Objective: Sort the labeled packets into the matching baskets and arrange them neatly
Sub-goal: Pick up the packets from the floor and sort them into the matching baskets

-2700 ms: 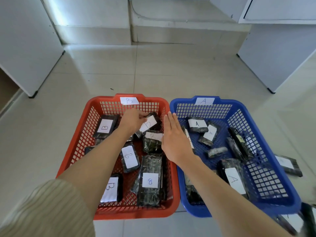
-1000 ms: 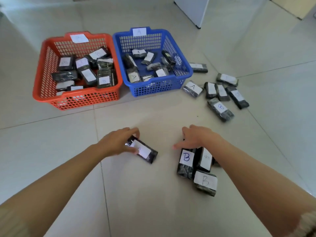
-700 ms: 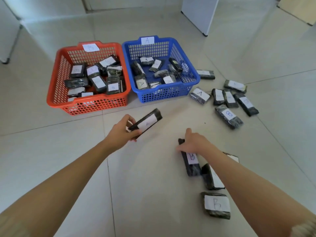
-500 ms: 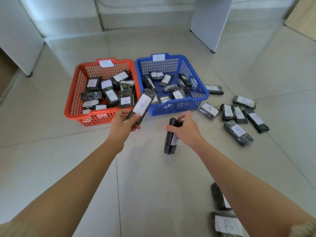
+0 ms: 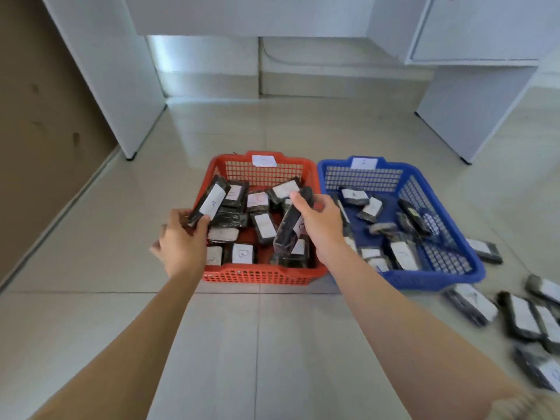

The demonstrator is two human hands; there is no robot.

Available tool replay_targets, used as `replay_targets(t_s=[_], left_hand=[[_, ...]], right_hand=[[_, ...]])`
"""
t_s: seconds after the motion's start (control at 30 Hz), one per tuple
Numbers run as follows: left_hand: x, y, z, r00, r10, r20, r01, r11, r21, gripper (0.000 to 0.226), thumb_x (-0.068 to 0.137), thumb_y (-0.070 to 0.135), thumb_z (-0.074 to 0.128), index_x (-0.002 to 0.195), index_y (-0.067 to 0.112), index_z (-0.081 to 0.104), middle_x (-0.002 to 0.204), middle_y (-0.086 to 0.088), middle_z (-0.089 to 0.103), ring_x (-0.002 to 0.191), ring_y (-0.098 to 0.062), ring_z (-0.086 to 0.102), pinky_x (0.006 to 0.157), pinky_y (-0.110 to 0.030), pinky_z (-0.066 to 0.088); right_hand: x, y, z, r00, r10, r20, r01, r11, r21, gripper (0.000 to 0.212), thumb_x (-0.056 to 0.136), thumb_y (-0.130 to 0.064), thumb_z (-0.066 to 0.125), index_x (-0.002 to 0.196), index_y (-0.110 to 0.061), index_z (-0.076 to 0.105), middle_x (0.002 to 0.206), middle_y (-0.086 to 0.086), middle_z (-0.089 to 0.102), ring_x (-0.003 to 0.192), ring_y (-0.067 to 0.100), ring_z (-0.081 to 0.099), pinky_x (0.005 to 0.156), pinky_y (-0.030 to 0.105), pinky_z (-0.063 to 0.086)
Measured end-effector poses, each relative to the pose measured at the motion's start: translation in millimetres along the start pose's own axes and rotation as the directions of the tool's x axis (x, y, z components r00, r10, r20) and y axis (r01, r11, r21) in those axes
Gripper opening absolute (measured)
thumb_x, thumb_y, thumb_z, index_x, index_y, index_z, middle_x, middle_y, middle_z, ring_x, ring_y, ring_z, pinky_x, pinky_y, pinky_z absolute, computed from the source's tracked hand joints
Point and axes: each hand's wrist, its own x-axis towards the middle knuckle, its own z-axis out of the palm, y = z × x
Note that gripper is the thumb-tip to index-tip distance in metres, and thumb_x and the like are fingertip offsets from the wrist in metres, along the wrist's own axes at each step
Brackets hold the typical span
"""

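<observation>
Left hand (image 5: 181,242): fingers and thumb curled round the lower end of one dark packet (image 5: 209,204), which is tilted up and away over the left rim of the red basket; its white label reads "A". Right hand (image 5: 321,223): fingers and thumb curled round the upper end of a second dark packet (image 5: 288,230), which hangs tilted over the right part of the red basket with its lower end close to the packets there; its label is mostly hidden by the hand and cannot be read. Red basket (image 5: 260,276): open mesh walls, standing on the floor with a white paper tag (image 5: 264,161) on its far rim, writing too faint to read. It holds many dark packets with white labels, lying jumbled; one near the front (image 5: 242,253) shows "B". Blue basket (image 5: 430,281): same make, just beside the red one on its right, with a white tag (image 5: 364,163) on the far rim, also unreadable. It holds more labeled packets (image 5: 354,196), scattered and overlapping. Loose packets: one on the floor beside the blue basket's right wall (image 5: 486,251), and several more (image 5: 521,317) in a blurred cluster at the right edge. Floor (image 5: 272,353): pale glossy tiles. Behind the baskets: white cabinet panels (image 5: 121,86) left and right.
</observation>
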Motion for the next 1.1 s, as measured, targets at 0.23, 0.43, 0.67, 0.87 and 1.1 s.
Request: replay_targets(t_s=[0.23, 0.43, 0.67, 0.87, 1.1], left_hand=[[20, -23, 9, 0.988, 0.067, 0.139, -0.048, 0.989, -0.14, 0.022, 0.092, 0.029, 0.057, 0.11, 0.019, 0.048, 0.102, 0.003, 0.061, 0.088, -0.016, 0.058, 0.071, -0.03, 0.045], [16, -28, 14, 0.98, 0.153, 0.124, -0.151, 0.988, -0.022, 0.021, 0.095, 0.032, 0.05, 0.111, 0.019, 0.043, 0.107, -0.001, 0.061, 0.094, -0.023, 0.059, 0.072, -0.041, 0.051], [17, -29, 13, 0.971, 0.193, 0.14, -0.197, 0.98, 0.019, 0.024, 0.096, 0.028, 0.048, 0.114, 0.012, 0.044, 0.112, -0.006, 0.06, 0.103, -0.027, 0.055, 0.081, -0.041, 0.047], [7, -10, 7, 0.93, 0.356, 0.092, -0.368, 0.908, 0.202, 0.03, 0.095, 0.034, 0.05, 0.115, 0.012, 0.051, 0.113, -0.007, 0.061, 0.115, -0.027, 0.045, 0.097, -0.042, 0.027], [-62, 68, 45, 0.909, 0.25, 0.334, -0.151, 0.943, -0.297, 0.029, 0.088, 0.028, 0.062, 0.112, 0.011, 0.06, 0.101, -0.003, 0.068, 0.09, -0.015, 0.062, 0.084, -0.032, 0.051]], right_hand=[[15, 19, 41, 0.993, -0.055, 0.108, 0.074, 0.981, -0.18, 0.036, 0.076, -0.035, 0.076, 0.102, -0.025, 0.053, 0.096, -0.008, 0.063, 0.085, 0.003, 0.061, 0.072, 0.018, 0.048], [25, 29, 67, 0.953, -0.151, 0.261, 0.3, 0.387, -0.872, 0.077, 0.075, -0.063, 0.064, 0.13, -0.014, 0.044, 0.126, 0.01, 0.054, 0.12, 0.028, 0.047, 0.094, 0.04, 0.042], [16, 33, 71, 0.946, -0.172, 0.275, 0.291, 0.074, -0.954, 0.085, 0.075, -0.082, 0.034, 0.129, -0.019, 0.049, 0.135, 0.008, 0.041, 0.128, 0.028, 0.029, 0.1, 0.043, 0.03], [-6, 44, -14, 0.804, -0.581, 0.127, 0.313, 0.23, -0.921, 0.048, 0.09, -0.055, 0.036, 0.107, -0.019, 0.063, 0.113, 0.004, 0.058, 0.11, 0.027, 0.045, 0.083, 0.039, 0.035], [-27, 66, -139, 0.834, -0.506, -0.222, -0.009, 0.39, -0.921, 0.03, 0.09, -0.028, 0.052, 0.117, -0.015, 0.056, 0.129, 0.006, 0.051, 0.125, 0.027, 0.037, 0.102, 0.045, 0.025]])
